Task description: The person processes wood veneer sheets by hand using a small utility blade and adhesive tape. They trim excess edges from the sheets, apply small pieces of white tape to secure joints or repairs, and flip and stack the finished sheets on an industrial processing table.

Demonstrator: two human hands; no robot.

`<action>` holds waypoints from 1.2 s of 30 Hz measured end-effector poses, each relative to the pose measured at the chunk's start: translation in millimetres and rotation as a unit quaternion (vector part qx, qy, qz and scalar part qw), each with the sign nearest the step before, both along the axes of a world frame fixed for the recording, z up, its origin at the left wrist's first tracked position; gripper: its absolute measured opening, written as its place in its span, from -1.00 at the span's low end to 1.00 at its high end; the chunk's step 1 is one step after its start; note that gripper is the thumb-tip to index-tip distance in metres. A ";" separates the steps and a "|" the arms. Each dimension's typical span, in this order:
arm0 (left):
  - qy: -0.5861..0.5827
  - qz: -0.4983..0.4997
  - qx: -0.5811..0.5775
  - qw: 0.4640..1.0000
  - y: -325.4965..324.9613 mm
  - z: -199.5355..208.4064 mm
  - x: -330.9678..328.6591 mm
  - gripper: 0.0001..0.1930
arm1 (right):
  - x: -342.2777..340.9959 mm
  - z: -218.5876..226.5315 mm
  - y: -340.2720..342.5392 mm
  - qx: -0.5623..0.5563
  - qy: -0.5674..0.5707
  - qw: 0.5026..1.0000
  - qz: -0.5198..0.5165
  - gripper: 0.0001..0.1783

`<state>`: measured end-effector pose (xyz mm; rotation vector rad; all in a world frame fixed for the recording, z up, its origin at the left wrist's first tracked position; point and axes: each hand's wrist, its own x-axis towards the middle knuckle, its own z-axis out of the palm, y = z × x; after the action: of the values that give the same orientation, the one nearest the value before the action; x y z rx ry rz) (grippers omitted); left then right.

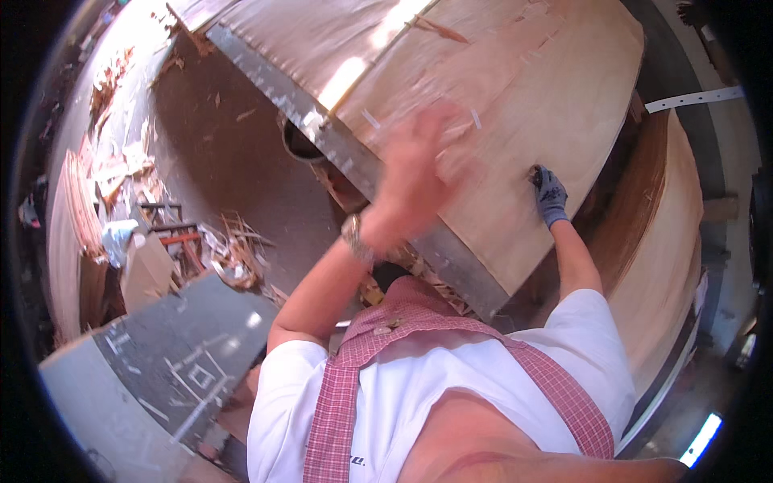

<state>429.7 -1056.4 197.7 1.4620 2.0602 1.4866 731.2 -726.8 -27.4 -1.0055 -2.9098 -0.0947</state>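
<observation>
A pale wood veneer sheet (515, 209) lies across the worktable in front of me. My left hand (423, 165), bare and smeared by motion, is over its near left part; the fingers look spread, with nothing seen in them. On the sheet's right side rests my right hand (551, 195) in a blue-grey glove. Its fingers are closed around a small dark thing, mostly hidden by the glove. Short white tape strips (475, 118) stick to the veneer near my left hand.
A grey metal edge (354, 161) runs along the table's left side. Right of the table stands a tall veneer stack (660, 241). Wood scraps (237, 249) litter the floor at left, near a grey board (193, 338) marked with white tape.
</observation>
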 end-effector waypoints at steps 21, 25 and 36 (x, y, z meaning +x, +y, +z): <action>0.277 0.230 -0.390 0.848 8.3 -242.6 -674.3 -0.26 | -354.1 64.4 -278.6 -0.660 0.518 0.446 -0.314 -0.47; 0.242 0.316 -0.481 0.781 12.5 -248.3 -748.3 -0.25 | -340.6 68.2 -307.5 -0.593 0.524 0.460 -0.403 -0.56; 0.178 -0.212 -0.204 0.939 214.6 -139.7 -381.3 -0.52 | -314.5 3.7 -383.5 -0.102 0.286 0.910 -0.282 -0.69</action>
<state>48.4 -841.8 57.9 1.9262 1.9000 0.6226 416.7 -1110.3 -23.7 -1.5620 -2.0664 0.4163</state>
